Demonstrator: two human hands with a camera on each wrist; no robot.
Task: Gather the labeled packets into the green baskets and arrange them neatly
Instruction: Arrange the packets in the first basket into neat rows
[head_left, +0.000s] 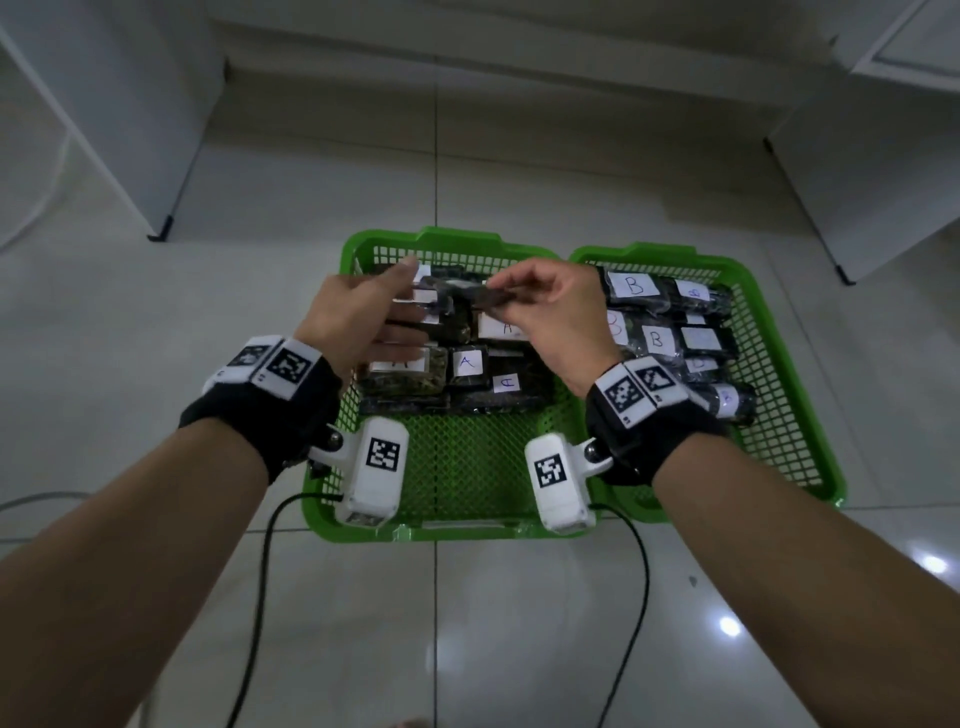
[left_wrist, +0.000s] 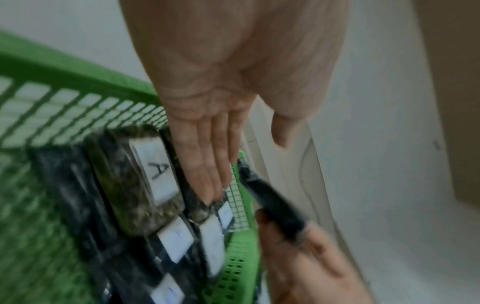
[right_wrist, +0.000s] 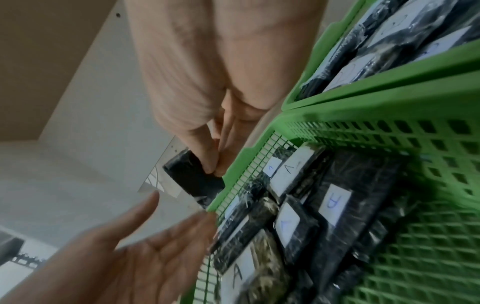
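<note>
Two green mesh baskets sit side by side on the floor. The left basket (head_left: 457, 478) holds several dark packets with white "A" labels (head_left: 466, 362) in its far half. The right basket (head_left: 795, 452) holds several "B" packets (head_left: 635, 287). My right hand (head_left: 540, 301) pinches a dark packet (head_left: 457, 296) by one end, held above the left basket; the same packet (right_wrist: 191, 176) shows in the right wrist view. My left hand (head_left: 374, 312) hovers flat beside the packet's other end, fingers (left_wrist: 207, 164) straight, holding nothing.
The near half of the left basket shows bare mesh. Pale floor tiles (head_left: 208, 312) surround the baskets. White cabinets stand at the back left (head_left: 104, 130) and right (head_left: 883, 156). Black cables (head_left: 265, 571) trail from both wrist cameras across the floor.
</note>
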